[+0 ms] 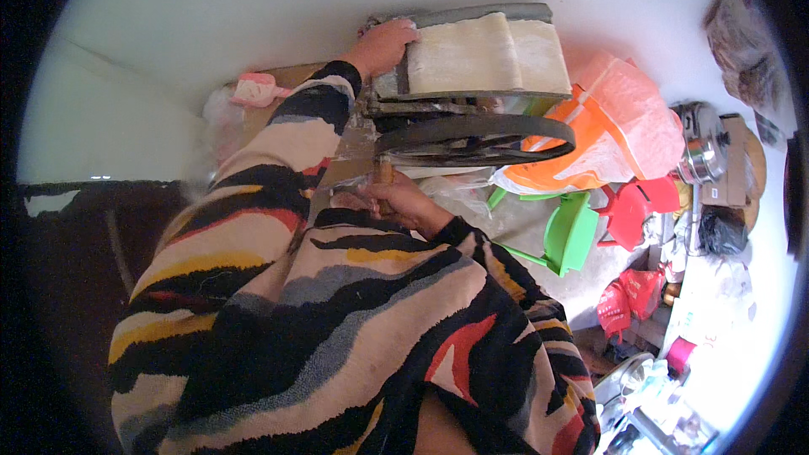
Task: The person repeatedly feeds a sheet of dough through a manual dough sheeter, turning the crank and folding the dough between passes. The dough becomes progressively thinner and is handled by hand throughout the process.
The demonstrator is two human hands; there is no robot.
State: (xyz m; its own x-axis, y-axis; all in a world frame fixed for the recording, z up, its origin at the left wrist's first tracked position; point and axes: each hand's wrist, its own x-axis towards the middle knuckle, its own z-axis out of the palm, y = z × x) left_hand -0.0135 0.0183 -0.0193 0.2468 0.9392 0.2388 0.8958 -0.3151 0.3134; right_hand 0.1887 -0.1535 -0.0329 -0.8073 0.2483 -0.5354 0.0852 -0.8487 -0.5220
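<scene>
A dough rolling machine (pixel 392 82) stands ahead of me, with a large spoked flywheel (pixel 472 126) on its near side. A pale, floury sheet of dough (pixel 463 55) lies across its top, one layer lapping over another. My left hand (pixel 381 47) grips the machine's upper left end, its fingertips at the left edge of the dough. Low by the wheel's left side, my right hand (pixel 406 202) is closed around a wooden crank handle (pixel 383 172). Part of that grip is hidden by my striped sleeve.
Left of the machine lies a pink scoop (pixel 255 90) on a board. At right stand an orange and pink bag (pixel 607 122), a green chair (pixel 566 234) and a red chair (pixel 632 212). Beyond are a steel pot (pixel 701 156) and a red bag (pixel 628 302).
</scene>
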